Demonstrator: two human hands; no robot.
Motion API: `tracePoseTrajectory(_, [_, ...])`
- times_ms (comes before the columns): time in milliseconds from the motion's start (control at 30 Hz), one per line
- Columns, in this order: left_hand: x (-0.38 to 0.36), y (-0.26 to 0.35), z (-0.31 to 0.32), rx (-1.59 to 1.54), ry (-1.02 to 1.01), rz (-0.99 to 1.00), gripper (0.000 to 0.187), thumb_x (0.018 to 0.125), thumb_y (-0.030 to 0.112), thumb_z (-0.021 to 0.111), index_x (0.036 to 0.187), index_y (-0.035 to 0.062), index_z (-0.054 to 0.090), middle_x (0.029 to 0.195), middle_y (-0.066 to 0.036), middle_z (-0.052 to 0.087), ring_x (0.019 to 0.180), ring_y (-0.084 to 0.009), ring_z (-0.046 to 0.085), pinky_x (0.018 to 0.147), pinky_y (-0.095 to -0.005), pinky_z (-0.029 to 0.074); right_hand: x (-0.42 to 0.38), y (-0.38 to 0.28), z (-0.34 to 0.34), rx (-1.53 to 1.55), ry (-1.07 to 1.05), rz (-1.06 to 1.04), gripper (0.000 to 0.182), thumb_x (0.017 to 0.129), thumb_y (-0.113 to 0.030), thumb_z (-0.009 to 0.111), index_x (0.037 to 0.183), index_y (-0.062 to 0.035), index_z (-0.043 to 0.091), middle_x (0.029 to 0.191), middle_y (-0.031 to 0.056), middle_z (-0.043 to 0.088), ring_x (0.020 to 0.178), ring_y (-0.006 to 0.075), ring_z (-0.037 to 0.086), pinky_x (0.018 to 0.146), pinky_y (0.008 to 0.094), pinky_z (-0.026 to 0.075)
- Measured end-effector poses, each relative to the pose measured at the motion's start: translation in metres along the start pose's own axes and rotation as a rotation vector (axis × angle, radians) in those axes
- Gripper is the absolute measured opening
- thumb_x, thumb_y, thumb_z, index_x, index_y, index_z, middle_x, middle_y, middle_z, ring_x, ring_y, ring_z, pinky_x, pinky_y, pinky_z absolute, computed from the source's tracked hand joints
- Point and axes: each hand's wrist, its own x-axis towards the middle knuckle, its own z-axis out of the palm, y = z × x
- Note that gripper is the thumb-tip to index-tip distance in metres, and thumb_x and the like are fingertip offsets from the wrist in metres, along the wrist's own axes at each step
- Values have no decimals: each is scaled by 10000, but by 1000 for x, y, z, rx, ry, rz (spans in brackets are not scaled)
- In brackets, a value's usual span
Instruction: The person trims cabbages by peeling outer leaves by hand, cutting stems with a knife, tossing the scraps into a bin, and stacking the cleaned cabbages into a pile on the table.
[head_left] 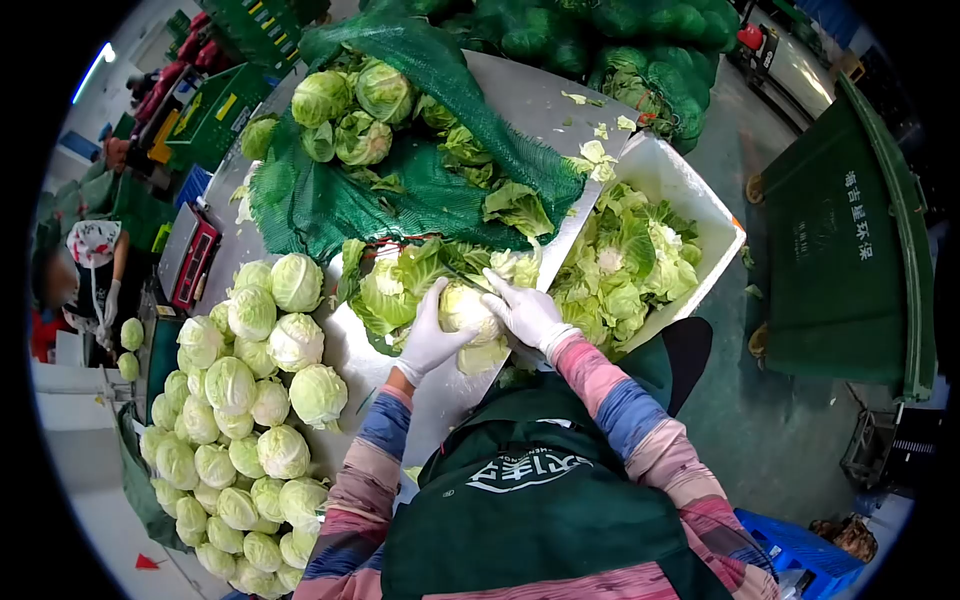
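Observation:
A pale cabbage (467, 312) is between my two white-gloved hands over the metal table (440, 392). My left hand (432, 335) curves round its left side. My right hand (525, 312) is closed at its upper right, with a thin dark item, perhaps a knife, partly hidden by the fingers. Loose green outer leaves (385, 300) lie just left of and behind the cabbage. Beyond them a green mesh sack (400, 205) lies open, with several untrimmed cabbages (385, 92) in it.
Trimmed cabbages (232, 385) are piled on the left. A white foam box (715, 235) of leaves stands to the right, near a big green bin (830, 240). A red scale (195, 258) sits back left. Another person (98, 270) stands at far left. Full mesh sacks (680, 90) lie behind.

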Motion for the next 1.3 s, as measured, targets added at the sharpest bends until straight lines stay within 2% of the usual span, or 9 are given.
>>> tracePoseTrajectory(200, [2, -7, 19, 118, 168, 74, 1040, 596, 428, 865, 1331, -79, 332, 1265, -250, 439, 1199, -390, 422, 1028, -431, 357, -3, -1, 8, -146, 2, -58, 599, 962, -492, 407, 1427, -119, 352, 879, 186, 676, 724, 351, 660, 628, 459, 512])
tracePoseTrajectory(567, [0, -13, 17, -82, 132, 1, 1053, 554, 394, 894, 1341, -53, 357, 1264, -227, 476, 1196, -351, 468, 1024, -398, 386, 26, -24, -25, -194, -292, 147, 580, 948, -535, 390, 1225, -39, 505, 931, 219, 674, 850, 374, 658, 747, 471, 518])
tracePoseTrajectory(833, [-23, -9, 8, -64, 122, 141, 1102, 513, 307, 922, 1410, 24, 349, 1349, -199, 441, 1279, -313, 416, 1084, -376, 337, 10, 61, 3, -75, -27, 479, 556, 939, -531, 439, 1051, -30, 655, 899, 238, 670, 861, 391, 645, 782, 470, 497])
tracePoseTrajectory(900, [-34, 0, -3, 236, 123, 52, 1112, 526, 291, 916, 1442, 61, 329, 1358, -168, 446, 1279, -306, 419, 1088, -377, 337, 2, 63, 1, -201, 55, 565, 551, 942, -531, 423, 987, -46, 682, 889, 237, 673, 842, 389, 654, 749, 476, 506])
tracePoseTrajectory(933, [-35, 0, -8, 97, 31, -63, 1116, 537, 282, 911, 1460, 82, 316, 1374, -176, 422, 1277, -308, 416, 1092, -381, 331, 2, 61, -3, -248, 4, 589, 551, 948, -525, 420, 1191, -66, 602, 845, 240, 671, 790, 408, 650, 701, 485, 507])
tracePoseTrajectory(1033, [-18, -1, -22, -40, -97, 80, 1129, 534, 287, 911, 1457, 54, 305, 1421, -225, 353, 1324, -318, 369, 1110, -386, 307, -2, 23, -11, -73, 47, 465, 620, 951, -523, 418, 1410, -107, 385, 822, 245, 664, 765, 417, 643, 683, 493, 501])
tracePoseTrajectory(1100, [-11, -7, -15, -198, -122, 82, 1125, 561, 296, 898, 1448, -6, 277, 1461, -262, 283, 1374, -337, 303, 1130, -391, 277, -4, 18, 5, 60, 39, 152, 690, 954, -522, 417, 1497, -163, 188, 814, 244, 657, 745, 424, 632, 681, 495, 493])
tracePoseTrajectory(1167, [-6, -6, -6, -65, -124, 48, 1104, 602, 323, 873, 1430, -65, 255, 1479, -265, 266, 1400, -343, 262, 1142, -391, 261, -8, 10, 12, -34, -7, -20, 614, 973, -476, 409, 1490, -193, 237, 832, 224, 659, 725, 409, 627, 682, 484, 487])
tracePoseTrajectory(1300, [-7, 0, 25, 85, 78, 20, 1089, 612, 374, 856, 1413, -78, 274, 1435, -262, 326, 1350, -362, 328, 1112, -396, 299, -16, -4, -4, -60, -81, 17, 615, 976, -471, 404, 1489, -175, 239, 822, 212, 659, 719, 396, 632, 663, 484, 487])
